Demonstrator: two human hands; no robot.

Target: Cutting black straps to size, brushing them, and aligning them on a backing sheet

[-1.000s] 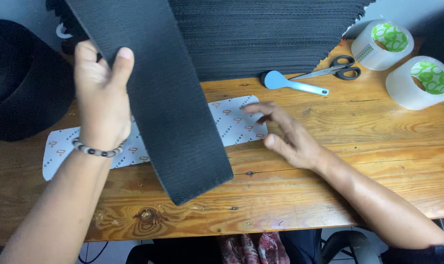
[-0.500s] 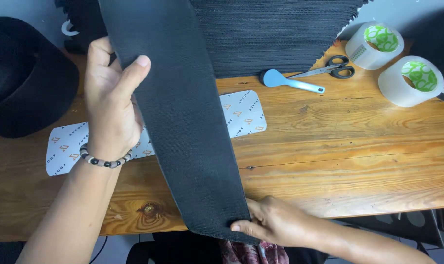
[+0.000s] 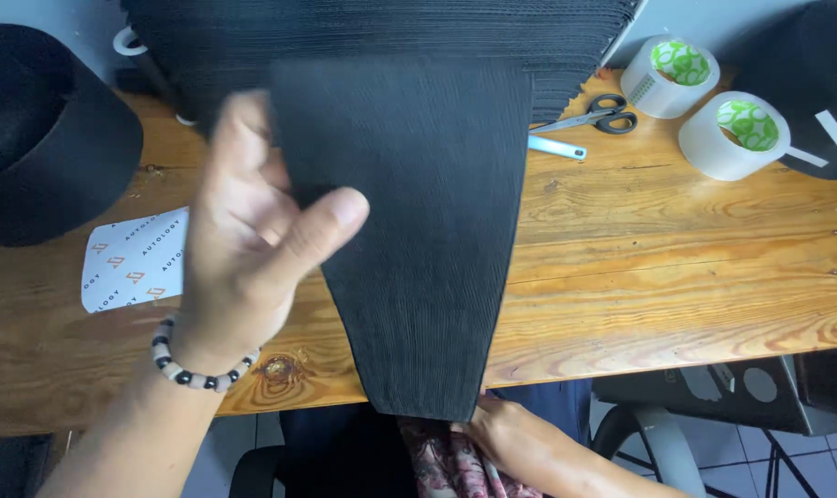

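Note:
A long black ribbed fabric strip (image 3: pixel 418 231) runs from the back of the wooden table (image 3: pixel 676 267) over its front edge toward me. My left hand (image 3: pixel 252 240), blurred and wearing a bead bracelet, grips the strip's left edge, thumb lying across the top. My right hand (image 3: pixel 520 443) is below the table's front edge and pinches the strip's lower end. The strip covers part of a white patterned paper sheet (image 3: pixel 132 258).
A stack of black ribbed fabric (image 3: pixel 391 28) lies along the back. Scissors (image 3: pixel 593 112), a blue-handled tool (image 3: pixel 557 148) and two tape rolls (image 3: pixel 669 76) (image 3: pixel 734 136) sit back right. Black hats rest far left (image 3: pixel 40 138) and far right (image 3: pixel 806 83).
My right hand left the paper sheet and took hold of the strip's lower end below the table edge. The strip swung from slanted to straight, and my left hand rose closer with it.

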